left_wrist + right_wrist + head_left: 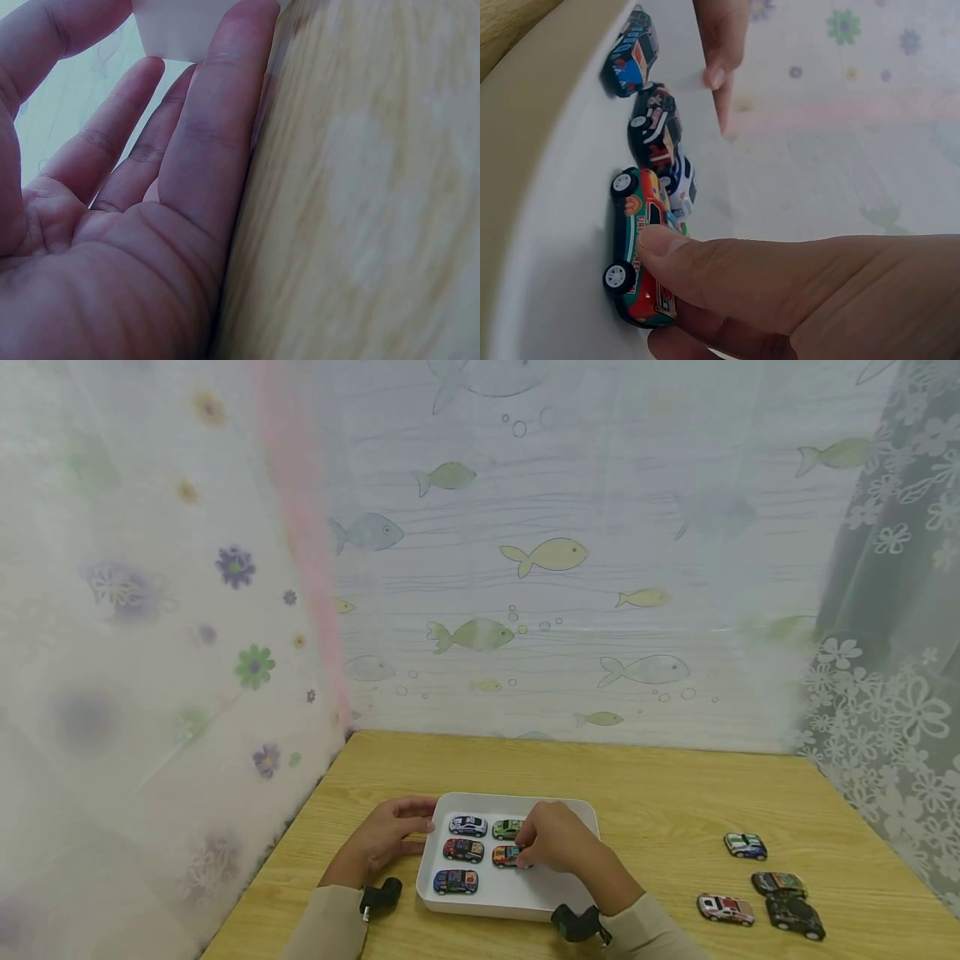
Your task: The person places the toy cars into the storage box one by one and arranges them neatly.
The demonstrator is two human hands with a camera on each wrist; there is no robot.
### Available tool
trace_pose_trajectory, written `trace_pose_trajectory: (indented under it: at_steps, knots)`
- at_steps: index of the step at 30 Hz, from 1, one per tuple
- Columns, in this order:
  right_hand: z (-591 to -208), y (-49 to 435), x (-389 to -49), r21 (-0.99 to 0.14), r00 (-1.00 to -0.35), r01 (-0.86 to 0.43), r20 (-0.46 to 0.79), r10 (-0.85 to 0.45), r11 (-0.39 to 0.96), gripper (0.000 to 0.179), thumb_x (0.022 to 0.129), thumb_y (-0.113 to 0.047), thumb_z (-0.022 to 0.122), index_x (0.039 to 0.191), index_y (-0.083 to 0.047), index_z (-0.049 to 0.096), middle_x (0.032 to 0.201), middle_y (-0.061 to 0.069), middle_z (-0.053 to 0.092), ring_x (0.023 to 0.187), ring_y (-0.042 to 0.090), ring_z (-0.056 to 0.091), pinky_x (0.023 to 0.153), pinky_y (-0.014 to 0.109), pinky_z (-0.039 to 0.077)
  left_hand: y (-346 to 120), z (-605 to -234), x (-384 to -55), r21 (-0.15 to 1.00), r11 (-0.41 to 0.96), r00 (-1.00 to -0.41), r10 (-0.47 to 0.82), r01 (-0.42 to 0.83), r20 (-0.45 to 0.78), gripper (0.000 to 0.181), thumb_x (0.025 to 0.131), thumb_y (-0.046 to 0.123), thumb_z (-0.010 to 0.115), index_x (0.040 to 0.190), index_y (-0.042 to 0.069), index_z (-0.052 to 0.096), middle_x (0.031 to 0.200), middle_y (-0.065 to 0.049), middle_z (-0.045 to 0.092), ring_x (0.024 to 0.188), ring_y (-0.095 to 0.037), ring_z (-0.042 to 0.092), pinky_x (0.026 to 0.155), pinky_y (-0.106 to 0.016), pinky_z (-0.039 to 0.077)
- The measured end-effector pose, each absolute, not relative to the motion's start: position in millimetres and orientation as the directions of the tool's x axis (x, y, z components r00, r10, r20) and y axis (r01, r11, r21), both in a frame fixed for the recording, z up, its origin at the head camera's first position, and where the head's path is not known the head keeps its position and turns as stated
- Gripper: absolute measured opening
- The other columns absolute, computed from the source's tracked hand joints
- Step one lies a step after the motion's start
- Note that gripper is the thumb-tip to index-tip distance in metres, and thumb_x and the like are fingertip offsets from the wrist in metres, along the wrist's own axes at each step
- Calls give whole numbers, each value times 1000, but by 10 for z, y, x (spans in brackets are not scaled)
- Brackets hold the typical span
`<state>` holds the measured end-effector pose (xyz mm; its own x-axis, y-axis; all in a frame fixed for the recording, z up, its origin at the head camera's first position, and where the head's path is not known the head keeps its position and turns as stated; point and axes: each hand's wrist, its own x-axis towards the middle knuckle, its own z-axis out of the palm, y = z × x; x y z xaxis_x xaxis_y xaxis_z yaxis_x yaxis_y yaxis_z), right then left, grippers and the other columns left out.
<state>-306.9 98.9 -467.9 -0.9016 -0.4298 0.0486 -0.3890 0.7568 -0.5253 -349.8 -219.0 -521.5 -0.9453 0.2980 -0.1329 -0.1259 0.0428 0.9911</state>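
- right hand [558, 839]: i observe thumb and fingers drawn narrow, pinching the red and green toy car [504, 857] by its body, inside the white tray [480, 906].
- held car: in the second column, just nearer the wearer than the green toy car [506, 830]. its wheels seem to be at the tray floor, but the hand covers part of it and i cannot confirm contact.
- left hand [390, 831]: outside the tray, at its left wall. i note the fingers apart and fairly straight, tips at the wall, with the edge of the hand low along the wooden table [645, 810].
- first column in the tray, far to near: white and blue toy car [468, 826], red and black toy car [462, 851], blue and black toy car [456, 882]. all upright.
- right of the tray, well apart from it on the table, i count four more: white, green and blue toy car [746, 846]; dark green and orange toy car [777, 884]; black toy car [795, 917], close beside the previous one; white and red toy car [725, 909].
- background: fish-print curtain [652, 693] behind the table.
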Motion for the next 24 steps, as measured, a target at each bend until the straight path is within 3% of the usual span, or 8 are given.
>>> trace_pose_trajectory:
  at_steps: [15,24]
  knots:
    - [-4617,1022,-3074,-517,-905,-388,57,-422,763,14,77,-18,92,88,-15,84,88,-6,77,82,10,61,70,33,54,-2192,-5211,-3496,991,49,-942,306,-128,-137,51,95,12,74,142,3,59,140,-16,63,117,-26,67,93,-45,62]
    - [-4463,1079,-3027,-522,-895,-416,89,-437,744,18,77,-14,91,93,-10,84,96,2,80,90,18,70,73,38,59,-2199,-5232,-3523,990,33,-940,310,-138,-141,52,95,13,75,143,3,58,141,-16,62,118,-26,66,94,-45,61]
